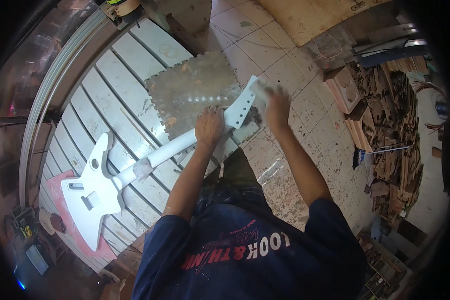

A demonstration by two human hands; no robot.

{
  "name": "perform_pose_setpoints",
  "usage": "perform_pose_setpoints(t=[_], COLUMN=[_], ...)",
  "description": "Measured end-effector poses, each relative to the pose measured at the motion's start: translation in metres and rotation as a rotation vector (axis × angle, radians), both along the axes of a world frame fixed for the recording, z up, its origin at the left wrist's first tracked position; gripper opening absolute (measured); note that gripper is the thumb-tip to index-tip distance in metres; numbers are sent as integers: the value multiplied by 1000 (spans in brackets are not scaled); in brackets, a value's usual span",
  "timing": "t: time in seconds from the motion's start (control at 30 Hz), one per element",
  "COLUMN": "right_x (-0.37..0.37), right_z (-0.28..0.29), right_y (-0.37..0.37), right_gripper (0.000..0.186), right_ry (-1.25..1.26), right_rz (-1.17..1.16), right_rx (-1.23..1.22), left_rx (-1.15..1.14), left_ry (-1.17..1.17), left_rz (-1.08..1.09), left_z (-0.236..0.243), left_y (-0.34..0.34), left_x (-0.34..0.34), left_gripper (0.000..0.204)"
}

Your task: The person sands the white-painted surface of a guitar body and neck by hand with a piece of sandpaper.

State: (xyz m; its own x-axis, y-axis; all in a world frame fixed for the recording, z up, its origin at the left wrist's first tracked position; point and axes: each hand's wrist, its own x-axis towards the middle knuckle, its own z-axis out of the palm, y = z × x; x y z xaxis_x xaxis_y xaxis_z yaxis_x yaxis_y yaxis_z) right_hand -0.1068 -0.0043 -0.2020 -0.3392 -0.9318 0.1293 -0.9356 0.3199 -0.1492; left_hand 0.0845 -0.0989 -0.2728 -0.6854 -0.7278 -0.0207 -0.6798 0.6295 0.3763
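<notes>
Has a white guitar (pixel 97 182) lying across the slatted table (pixel 121 79), left edge to right. Grasps its neck (pixel 175 149) with the left hand (pixel 210 126); beside the headstock (pixel 240 108), clasps a blurred pale block (pixel 258 89) in the right hand (pixel 277 107).

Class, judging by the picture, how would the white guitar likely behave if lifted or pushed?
The guitar is probably stiff: its long neck looks straight. Held by the neck, it may feel unbalanced, since the body is far broader. Pushed, it seems unlikely to roll, as the body lies flat.
</notes>
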Motion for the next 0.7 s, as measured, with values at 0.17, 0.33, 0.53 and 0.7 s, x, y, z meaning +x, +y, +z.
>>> perform_pose_setpoints(t=[0.17,0.33,0.53,0.7], right_x=[65,-5,61,7], right_z=[-33,-17,-21,-18], right_y=[38,-6,39,-3], right_gripper=[50,54,45,46], right_ry=[-88,-27,-93,17], right_rz=[121,-11,269,-75], right_rx=[-188,-48,-165,-56], left_rx=[-24,-36,-20,-25], left_ry=[-53,21,-6,33], left_rz=[9,6,16,14], left_z=[0,1,-4,-6], left_y=[1,-1,0,4], left_x=[5,1,7,0], left_gripper=[20,19,16,16])
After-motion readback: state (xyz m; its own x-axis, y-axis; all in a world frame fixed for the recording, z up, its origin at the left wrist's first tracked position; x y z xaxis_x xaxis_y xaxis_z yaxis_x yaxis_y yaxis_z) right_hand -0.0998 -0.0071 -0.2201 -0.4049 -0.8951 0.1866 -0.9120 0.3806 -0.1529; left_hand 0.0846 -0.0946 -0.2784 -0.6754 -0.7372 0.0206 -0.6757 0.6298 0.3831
